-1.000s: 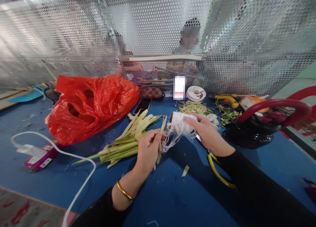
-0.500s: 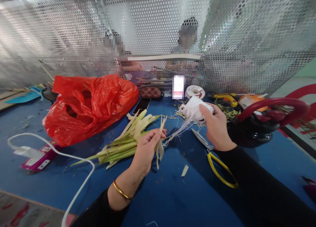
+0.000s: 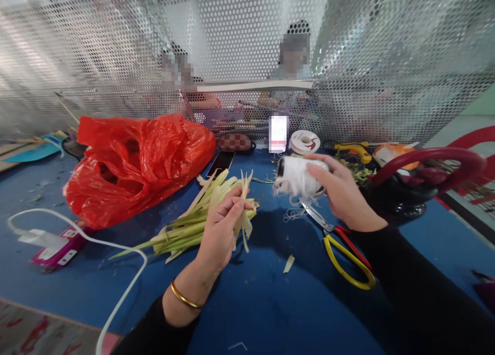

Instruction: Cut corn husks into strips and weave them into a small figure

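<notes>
Blue counter (image 3: 263, 314) backed by a perforated screen (image 3: 240, 30). Left of the scissors (image 3: 328, 228): left hand (image 3: 222, 226) pinching pale leaf strips (image 3: 244, 226) beside a heap of leaves (image 3: 185, 231). At the blade end of the scissors: right hand (image 3: 344, 190) curled around a spool of white thread (image 3: 300, 172). Farther left of the scissors: crumpled red bag (image 3: 143, 164).

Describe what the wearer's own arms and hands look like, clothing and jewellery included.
Both arms wear black sleeves. A thin, rounded, gold-coloured bangle circles the left forearm just beyond the cuff; no bangle shows on the right. The left hand and right hand are bare, without gloves.
</notes>
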Tool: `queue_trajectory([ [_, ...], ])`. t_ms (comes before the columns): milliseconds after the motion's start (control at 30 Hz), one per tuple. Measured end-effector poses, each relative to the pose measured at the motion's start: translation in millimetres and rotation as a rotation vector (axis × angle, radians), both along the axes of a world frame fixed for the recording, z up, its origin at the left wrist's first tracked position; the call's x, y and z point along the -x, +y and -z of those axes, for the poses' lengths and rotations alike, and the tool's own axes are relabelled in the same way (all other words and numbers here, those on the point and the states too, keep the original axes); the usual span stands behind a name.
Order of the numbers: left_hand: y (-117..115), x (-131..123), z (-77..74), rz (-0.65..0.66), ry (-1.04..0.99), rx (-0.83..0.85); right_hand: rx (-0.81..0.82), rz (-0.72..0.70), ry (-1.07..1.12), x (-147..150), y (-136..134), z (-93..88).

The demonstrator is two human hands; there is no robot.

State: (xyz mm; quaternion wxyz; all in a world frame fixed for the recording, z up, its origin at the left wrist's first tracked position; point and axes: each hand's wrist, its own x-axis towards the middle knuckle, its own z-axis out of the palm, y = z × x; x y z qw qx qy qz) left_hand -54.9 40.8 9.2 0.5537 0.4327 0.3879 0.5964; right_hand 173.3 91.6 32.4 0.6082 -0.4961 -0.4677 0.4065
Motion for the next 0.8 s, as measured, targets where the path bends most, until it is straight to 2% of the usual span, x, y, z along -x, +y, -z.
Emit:
queue_trajectory([
  [100,-2.9,-0.1,-3.8,0.138,-0.047,0.038,0.098,-0.18,-0.201,12.5,-7.8,4.5],
  [233,-5.7,-1.0,-4.9,0.259,-0.093,0.27,0.033,-0.225,-0.475,23.5,-12.3,14.5],
  [333,-4.8,-1.5,-1.9,0.278,-0.143,0.411,-0.003,-0.278,-0.57,25.1,-11.5,21.9],
  [433,-2.7,-2.6,1.3,0.231,-0.172,0.449,-0.035,-0.362,-0.545,22.4,-9.8,26.1],
  [500,-1.9,-3.5,2.5,0.197,-0.179,0.444,-0.145,-0.319,-0.572,19.4,-9.3,24.8],
  [600,-2.3,-4.8,3.3,0.171,-0.182,0.437,-0.473,-0.203,-0.737,17.5,-12.4,16.8],
  [700,-3.0,-5.2,3.8,0.174,-0.176,0.435,-0.676,-0.321,-0.909,24.0,-20.3,9.4],
  [800,-2.5,-4.6,3.9,0.179,-0.171,0.431,-0.672,-0.423,-1.081,35.0,-28.4,8.7],
])
